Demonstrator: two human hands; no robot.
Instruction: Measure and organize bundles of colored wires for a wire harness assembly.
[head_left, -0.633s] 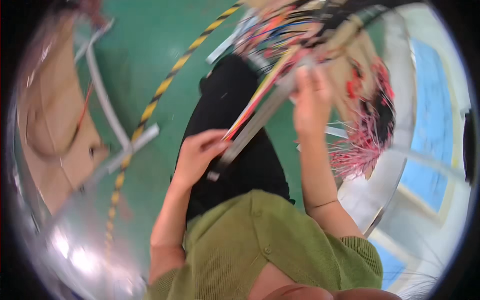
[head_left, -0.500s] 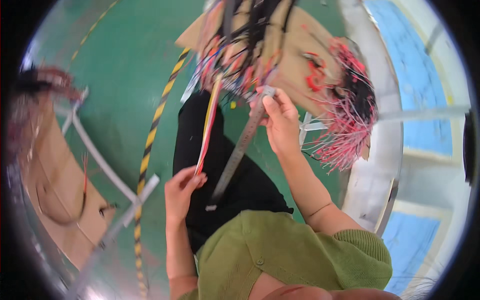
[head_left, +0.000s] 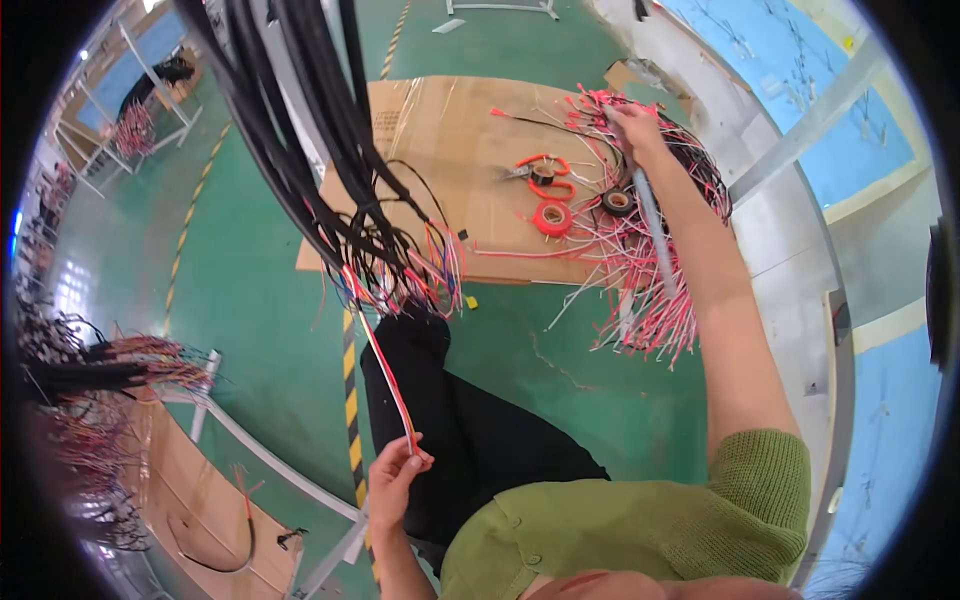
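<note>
My left hand (head_left: 393, 478) is closed on the lower end of a few red, white and yellow wires (head_left: 388, 375), pinched between thumb and fingers above my thigh. These wires run up, taut, into a hanging bundle of black-sleeved cables (head_left: 300, 130) with many coloured wire ends. At the far right my right hand (head_left: 640, 132) grips one end of a metal ruler (head_left: 655, 225). The ruler slants down from that hand over a heap of pink and white wires (head_left: 660, 325) on a cardboard-topped table (head_left: 430, 120).
Scissors with orange-red handles (head_left: 550, 180) lie on the cardboard, near a red tape roll (head_left: 552, 217) and a black tape roll (head_left: 618, 202). A second cable bundle (head_left: 100, 375) hangs at the left by a metal frame (head_left: 270, 455). Yellow-black striped tape (head_left: 349, 390) marks the green floor.
My right hand has carried the ruler from beside the stretched wires up and right, over the pink wire heap. The left hand still pinches the wires. The view has shifted, showing more of the table.
</note>
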